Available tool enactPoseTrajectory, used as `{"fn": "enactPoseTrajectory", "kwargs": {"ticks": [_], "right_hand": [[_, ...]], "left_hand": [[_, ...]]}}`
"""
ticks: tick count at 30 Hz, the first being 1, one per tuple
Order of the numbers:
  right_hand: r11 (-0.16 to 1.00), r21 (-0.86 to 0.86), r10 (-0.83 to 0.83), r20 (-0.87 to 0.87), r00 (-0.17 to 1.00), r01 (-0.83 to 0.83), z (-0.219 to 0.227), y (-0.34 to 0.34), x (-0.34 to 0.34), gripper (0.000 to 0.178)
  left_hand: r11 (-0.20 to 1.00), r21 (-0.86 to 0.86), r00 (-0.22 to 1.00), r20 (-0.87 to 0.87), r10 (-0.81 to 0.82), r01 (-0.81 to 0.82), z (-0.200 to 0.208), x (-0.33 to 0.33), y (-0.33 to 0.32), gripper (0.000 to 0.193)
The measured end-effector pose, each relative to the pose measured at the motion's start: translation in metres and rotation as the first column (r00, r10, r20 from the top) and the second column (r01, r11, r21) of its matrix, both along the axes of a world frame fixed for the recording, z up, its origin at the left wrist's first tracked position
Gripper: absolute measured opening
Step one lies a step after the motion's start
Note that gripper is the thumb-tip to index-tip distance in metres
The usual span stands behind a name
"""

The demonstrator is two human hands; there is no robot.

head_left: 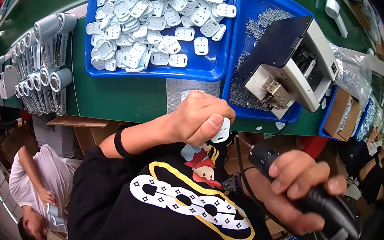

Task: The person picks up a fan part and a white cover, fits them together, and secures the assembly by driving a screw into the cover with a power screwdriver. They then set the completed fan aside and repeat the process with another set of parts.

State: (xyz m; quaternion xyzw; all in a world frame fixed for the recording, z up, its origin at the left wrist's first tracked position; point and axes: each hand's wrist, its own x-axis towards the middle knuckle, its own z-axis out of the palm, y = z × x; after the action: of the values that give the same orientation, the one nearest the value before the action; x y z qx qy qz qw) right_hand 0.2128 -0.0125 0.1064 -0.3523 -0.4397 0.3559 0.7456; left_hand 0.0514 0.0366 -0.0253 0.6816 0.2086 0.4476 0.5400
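A: Left hand (199, 116) has its grip clamped on a small white plastic plate (222, 130), held over the lap just off the green table (124, 96) edge.

B: And the right hand (299, 192)?

A: Wrapped tight round a black electric screwdriver (319, 201), cord trailing.

B: How'd that plate handle?

A: Light, stiff, a bit slick, I'd say; pinch it by the edges. Rounded, pale, with holes, like the heap in the blue tray (206, 70).
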Motion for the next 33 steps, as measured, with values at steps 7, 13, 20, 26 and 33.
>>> {"fn": "enactPoseTrajectory", "kwargs": {"ticks": [7,13,20,26,33], "right_hand": [[0.976,0.130,0.171,0.063,0.983,-0.178,0.001,0.023,-0.017,0.058],[0.961,0.126,0.242,0.043,0.969,-0.245,-0.011,0.032,-0.017,0.059],[0.974,0.161,0.151,0.081,0.985,-0.162,-0.012,0.014,-0.026,0.058],[0.976,0.164,-0.157,0.091,0.983,0.141,-0.016,0.009,-0.013,0.057],[0.879,-0.065,-0.413,0.391,0.823,0.472,-0.055,0.045,0.008,0.053]], "left_hand": [[0.998,0.038,0.999,-0.027,0.046,-0.045,-0.003,0.001,0.000,0.043],[0.998,0.027,0.999,-0.008,0.053,-0.053,-0.003,0.002,-0.002,0.041],[0.999,0.028,1.000,-0.007,0.029,-0.029,-0.002,0.000,0.000,0.042],[0.996,0.081,0.996,-0.068,0.051,-0.046,-0.002,0.003,-0.002,0.046],[0.998,0.045,0.998,-0.057,0.036,-0.033,-0.003,0.002,0.000,0.050]]}}
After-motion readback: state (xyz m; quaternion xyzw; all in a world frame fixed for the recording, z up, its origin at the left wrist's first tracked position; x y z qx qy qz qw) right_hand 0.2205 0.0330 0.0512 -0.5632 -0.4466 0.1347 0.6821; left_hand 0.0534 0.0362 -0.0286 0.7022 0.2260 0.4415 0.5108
